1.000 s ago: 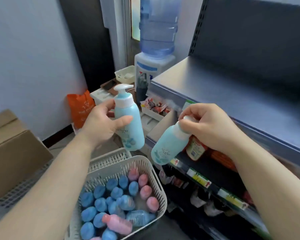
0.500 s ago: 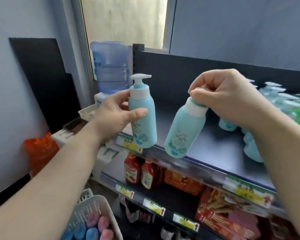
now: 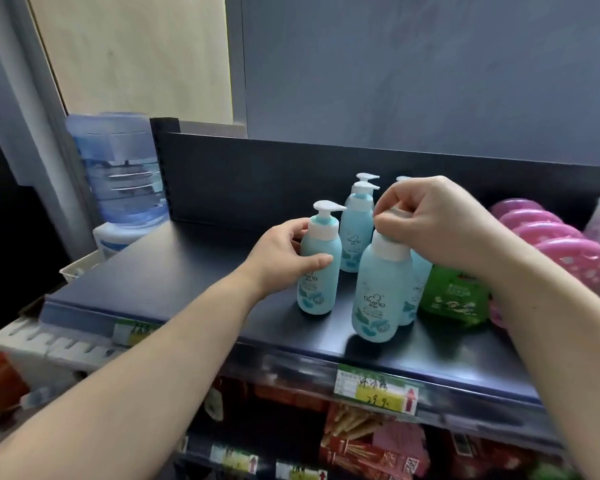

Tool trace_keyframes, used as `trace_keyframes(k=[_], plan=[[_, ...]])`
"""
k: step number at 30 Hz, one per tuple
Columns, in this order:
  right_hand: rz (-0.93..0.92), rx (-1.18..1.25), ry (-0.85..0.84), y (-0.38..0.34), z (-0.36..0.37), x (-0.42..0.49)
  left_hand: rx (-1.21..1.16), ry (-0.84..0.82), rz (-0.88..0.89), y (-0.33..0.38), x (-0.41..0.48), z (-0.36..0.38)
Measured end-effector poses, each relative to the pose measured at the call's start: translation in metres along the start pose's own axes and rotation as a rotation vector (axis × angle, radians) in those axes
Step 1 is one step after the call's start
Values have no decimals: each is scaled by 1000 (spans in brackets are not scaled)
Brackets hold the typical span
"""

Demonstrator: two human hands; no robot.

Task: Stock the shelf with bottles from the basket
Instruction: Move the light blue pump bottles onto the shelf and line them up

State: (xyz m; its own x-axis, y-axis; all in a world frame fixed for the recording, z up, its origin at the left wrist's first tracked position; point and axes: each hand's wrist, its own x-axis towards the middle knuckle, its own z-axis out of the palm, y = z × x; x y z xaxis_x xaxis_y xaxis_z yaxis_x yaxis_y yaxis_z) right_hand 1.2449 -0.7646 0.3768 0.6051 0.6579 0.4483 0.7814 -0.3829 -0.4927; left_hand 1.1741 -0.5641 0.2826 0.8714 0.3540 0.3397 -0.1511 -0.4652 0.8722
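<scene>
Teal pump bottle (image 3: 378,292), nearest the viewer, is tilting slightly at the front of the dark shelf (image 3: 174,278), just behind a yellow price label (image 3: 378,389). The right hand (image 3: 430,220) is pinching its pump top with curled fingers. Slightly farther back, the left hand (image 3: 281,261) is wrapping thumb and fingers around a second teal bottle (image 3: 317,271) that is standing upright on the shelf. Behind them, more teal bottles (image 3: 355,230) are standing, with a green pouch (image 3: 454,296) to their right.

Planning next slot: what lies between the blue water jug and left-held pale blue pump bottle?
Bare dark shelf, then the left hand gripping that bottle; head view.
</scene>
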Motion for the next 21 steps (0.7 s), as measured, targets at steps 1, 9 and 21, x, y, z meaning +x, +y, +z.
trace_keyframes(k=[1,9,21], plan=[[5,-9,-1,2,-1,1,2,-3,-3,-1,7,6],[-42,-76,-89,10,8,6,-12,-90,-24,-2,48,34],[-133,-244,-310,12,1,18,-110,-144,-63,20,66,29]])
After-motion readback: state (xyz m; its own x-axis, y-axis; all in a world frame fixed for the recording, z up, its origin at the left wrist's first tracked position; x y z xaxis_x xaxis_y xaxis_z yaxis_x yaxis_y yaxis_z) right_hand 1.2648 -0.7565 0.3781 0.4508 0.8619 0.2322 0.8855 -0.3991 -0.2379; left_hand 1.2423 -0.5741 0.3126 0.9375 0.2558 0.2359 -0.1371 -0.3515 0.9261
